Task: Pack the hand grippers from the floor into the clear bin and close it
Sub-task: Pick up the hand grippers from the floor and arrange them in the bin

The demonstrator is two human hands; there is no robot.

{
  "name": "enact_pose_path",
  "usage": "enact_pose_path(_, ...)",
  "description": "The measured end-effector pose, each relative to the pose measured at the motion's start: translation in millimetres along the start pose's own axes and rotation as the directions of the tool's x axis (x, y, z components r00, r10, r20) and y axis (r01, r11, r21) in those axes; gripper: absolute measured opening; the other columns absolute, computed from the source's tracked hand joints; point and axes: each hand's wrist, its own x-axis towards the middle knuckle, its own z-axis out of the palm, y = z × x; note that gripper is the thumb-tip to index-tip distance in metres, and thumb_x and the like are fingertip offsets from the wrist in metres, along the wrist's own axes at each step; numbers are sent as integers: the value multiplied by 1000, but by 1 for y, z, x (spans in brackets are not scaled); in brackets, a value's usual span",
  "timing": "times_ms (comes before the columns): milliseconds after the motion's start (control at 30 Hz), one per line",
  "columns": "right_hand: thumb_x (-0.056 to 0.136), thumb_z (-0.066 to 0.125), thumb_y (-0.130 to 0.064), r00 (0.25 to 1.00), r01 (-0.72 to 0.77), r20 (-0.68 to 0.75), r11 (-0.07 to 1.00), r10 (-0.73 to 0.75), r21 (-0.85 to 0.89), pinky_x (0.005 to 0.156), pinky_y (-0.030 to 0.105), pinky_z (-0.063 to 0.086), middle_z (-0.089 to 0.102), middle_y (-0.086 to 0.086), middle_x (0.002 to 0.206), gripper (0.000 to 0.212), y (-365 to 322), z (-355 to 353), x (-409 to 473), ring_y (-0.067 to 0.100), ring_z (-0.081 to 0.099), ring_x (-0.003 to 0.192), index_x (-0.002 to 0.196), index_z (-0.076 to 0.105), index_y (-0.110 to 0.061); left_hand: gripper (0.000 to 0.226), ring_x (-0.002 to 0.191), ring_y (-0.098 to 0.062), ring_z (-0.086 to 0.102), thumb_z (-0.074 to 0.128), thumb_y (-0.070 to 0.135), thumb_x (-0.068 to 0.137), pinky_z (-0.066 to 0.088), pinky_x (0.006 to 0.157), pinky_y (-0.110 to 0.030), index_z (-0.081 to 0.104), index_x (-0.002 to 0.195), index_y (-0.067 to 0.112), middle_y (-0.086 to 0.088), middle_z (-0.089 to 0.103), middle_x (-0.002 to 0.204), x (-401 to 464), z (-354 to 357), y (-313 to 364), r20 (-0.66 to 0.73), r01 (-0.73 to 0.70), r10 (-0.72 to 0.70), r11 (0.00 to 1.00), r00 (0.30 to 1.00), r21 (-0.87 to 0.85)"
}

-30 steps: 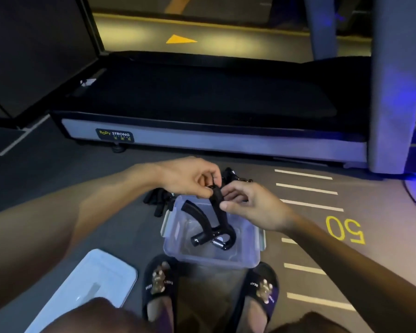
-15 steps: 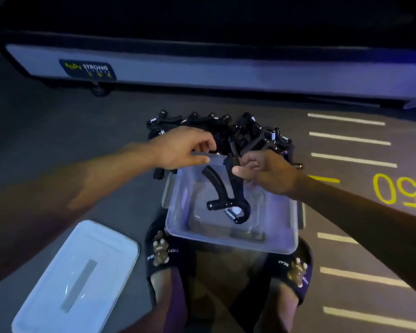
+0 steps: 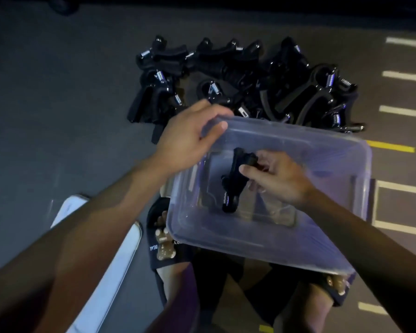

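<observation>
At frame centre my right hand point(image 3: 277, 180) pinches a hand gripper point(image 3: 233, 181) low inside the clear bin point(image 3: 341, 150), while my left hand point(image 3: 190, 138) grips its rim to steady it.

A: so what's down there besides the main stuff?

B: dark grey floor point(image 3: 58, 116) with white dashes point(image 3: 405, 76) stacked up the right edge, plus one yellow stripe point(image 3: 392, 147) beside them.

A: and the feet?

B: black slides, left slide point(image 3: 162, 239) has a little brown bear on the strap and some white lettering. The right slide point(image 3: 336, 288) has a bear too, but it's mostly hidden and blurry.
</observation>
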Motion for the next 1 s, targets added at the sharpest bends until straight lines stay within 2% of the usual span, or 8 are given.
enact_pose_path(100,80,73,-54,998,27,57,999,-25,-43,72,46,60,75,7,83,41,-14,-3,1,25,73,70,94,70,-15,29,102,-12,63,54,34,104,52,90,-40,67,128,22,5,62,109,0,1,2,-34,-1,0,999,999,-32)
enact_pose_path(300,76,68,-68,988,-68,88,862,130,-502,70,40,59,69,4,65,55,-30,14,32,20,69,63,70,66,-13,29,102,-13,63,55,32,104,52,90,-41,68,128,20,1,63,108,0,2,0,-38,-5,4,999,999,-35)
enact_pose_path(433,68,66,-77,987,-126,27,868,159,-481,67,35,58,66,1,56,62,-17,42,64,21,69,60,66,65,-15,29,102,-12,62,55,32,104,52,90,-38,67,129,21,2,62,108,0,2,0,-47,-11,9,999,999,-32)
enact_pose_path(567,85,67,-51,982,-83,114,890,148,-448,61,32,58,70,2,55,37,-3,66,85,14,68,48,74,66,-16,30,101,-8,60,55,31,104,52,88,-34,68,129,21,4,62,107,0,3,-1,-50,-17,15,1000,999,-24)
enact_pose_path(700,88,71,-28,993,37,116,876,22,-481,71,31,58,73,2,69,14,1,68,75,17,72,62,94,65,-16,30,103,-8,60,55,32,104,52,88,-37,67,130,22,7,60,107,0,3,-2,-53,-7,5,999,999,-39)
enact_pose_path(833,80,77,-19,981,193,96,888,-168,-417,74,29,51,72,-6,80,47,13,66,51,13,63,69,123,59,-20,32,102,-2,57,55,33,104,52,88,-32,66,132,22,10,58,107,-1,3,-2,-54,10,-13,998,998,-62)
enact_pose_path(933,80,78,-20,979,203,75,894,-189,-400,76,30,50,64,-9,77,65,20,70,48,12,56,68,140,52,-21,30,103,-2,60,56,31,105,50,90,-24,67,131,22,8,62,108,0,2,3,-37,32,-37,994,999,-105)
enact_pose_path(1000,83,77,-22,982,187,78,889,-170,-419,77,31,49,61,-8,75,73,22,71,49,14,56,71,147,44,-21,25,101,-2,64,55,28,106,50,89,-22,70,124,21,7,68,104,3,-5,1,-40,93,-107,964,994,-251)
